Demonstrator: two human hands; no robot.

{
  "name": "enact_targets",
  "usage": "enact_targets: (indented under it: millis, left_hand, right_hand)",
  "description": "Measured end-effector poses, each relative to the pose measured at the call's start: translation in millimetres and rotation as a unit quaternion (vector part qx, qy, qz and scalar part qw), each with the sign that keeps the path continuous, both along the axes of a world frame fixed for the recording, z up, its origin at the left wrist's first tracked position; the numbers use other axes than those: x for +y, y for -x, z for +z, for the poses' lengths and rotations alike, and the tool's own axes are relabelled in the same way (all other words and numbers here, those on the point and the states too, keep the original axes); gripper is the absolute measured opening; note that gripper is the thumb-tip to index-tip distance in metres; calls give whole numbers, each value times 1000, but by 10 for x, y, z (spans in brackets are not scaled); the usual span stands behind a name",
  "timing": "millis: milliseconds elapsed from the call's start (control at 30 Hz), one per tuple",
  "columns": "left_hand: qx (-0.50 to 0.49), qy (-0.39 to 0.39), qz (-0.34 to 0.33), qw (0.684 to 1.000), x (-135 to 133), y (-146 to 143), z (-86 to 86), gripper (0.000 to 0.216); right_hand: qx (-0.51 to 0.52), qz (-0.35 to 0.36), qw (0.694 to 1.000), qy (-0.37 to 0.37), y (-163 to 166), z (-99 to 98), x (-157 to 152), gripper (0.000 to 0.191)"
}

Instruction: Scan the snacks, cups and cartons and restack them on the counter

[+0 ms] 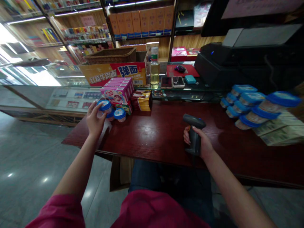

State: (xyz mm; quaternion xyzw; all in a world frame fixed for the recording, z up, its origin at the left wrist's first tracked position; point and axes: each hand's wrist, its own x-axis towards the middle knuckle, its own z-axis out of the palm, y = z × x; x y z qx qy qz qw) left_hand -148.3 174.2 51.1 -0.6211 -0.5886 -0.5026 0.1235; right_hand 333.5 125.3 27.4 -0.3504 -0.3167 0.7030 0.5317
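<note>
My left hand is closed round a small tub with a blue lid, at the left end of the dark red table. Below and beside it are more of the same tubs, one of them a blue-lidded tub standing on the tabletop. Just behind are stacked pink boxes and a pile of brown and yellow packets. In my right hand is a dark grey barcode scanner, gripped by its handle above the table, its head tilted toward the left.
Blue-lidded tubs are stacked at the right, by bundled pale packs. A bottle of yellow liquid, two phones and a printed carton stand on the glass shelf behind. An open cardboard box sits under the table edge.
</note>
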Motion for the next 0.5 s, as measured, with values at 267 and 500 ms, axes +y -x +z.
enact_targets:
  millis: [267,500]
  left_hand:
    - [77,-27,-93,992,-221,-1425,-59,75]
    - [172,-32,-456,872,63,-3525,-295,76]
  right_hand:
    - [56,-138,987,-59,-414,-75,-191,25]
    - [78,-323,938,-101,-1121,-128,-438,26]
